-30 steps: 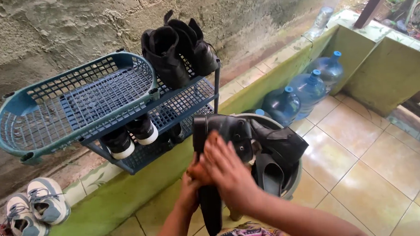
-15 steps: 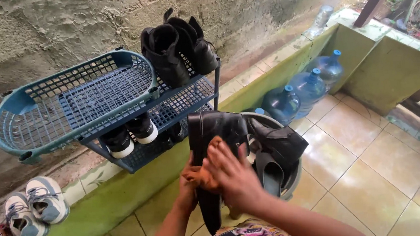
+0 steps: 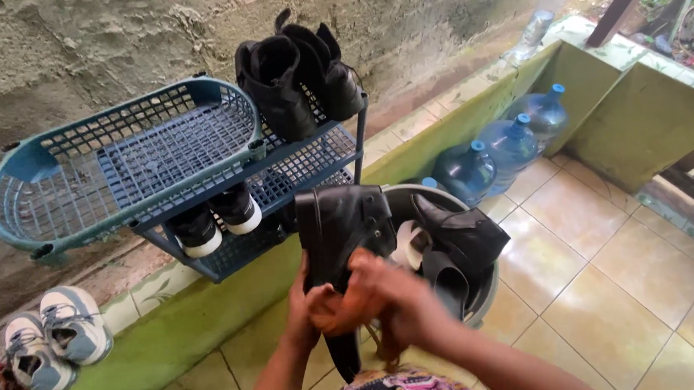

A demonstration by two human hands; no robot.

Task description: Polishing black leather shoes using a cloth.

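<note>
a: item one, black leather boot [image 3: 341,227]. location?

b: held up in the near middle of the scene, over the tiled floor [image 3: 599,252], just in front of a grey basin [image 3: 486,295]. sole faces left, shaft hangs down toward the person.

a: hands?

b: left hand [image 3: 299,306] closed around the narrow middle of the boot from the left. right hand [image 3: 398,300] curled against the boot's near face, pressing something orange-brown [image 3: 346,309], cloth or brush, i cannot tell which. right fingers blurred.

a: handling notes?

b: judged moderately heavy for a shoe. sole and heel look stiff; the shaft looks softer and likely to fold. the surface shines, so probably smooth and a little slippery. not fragile. best hold, in my view, is at the waist where sole meets upper, as the left hand has it, or by the heel.

a: item two?

b: more black footwear [image 3: 458,240] in the basin, right of the held boot, touching each other: a second boot and what looks like a sandal.

a: surroundings?

b: blue plastic shoe rack [image 3: 297,170] on the far left against a rough concrete wall [image 3: 113,49]. black high-top pair [image 3: 296,78] on its top tier, black shoes with white soles [image 3: 216,219] below. a teal basket [image 3: 120,165] rests on the rack's left end. grey-and-white sneakers [image 3: 51,337] on the green ledge [image 3: 178,326], far left. three blue water jugs [image 3: 504,145] to the right, by the low green wall.
</note>
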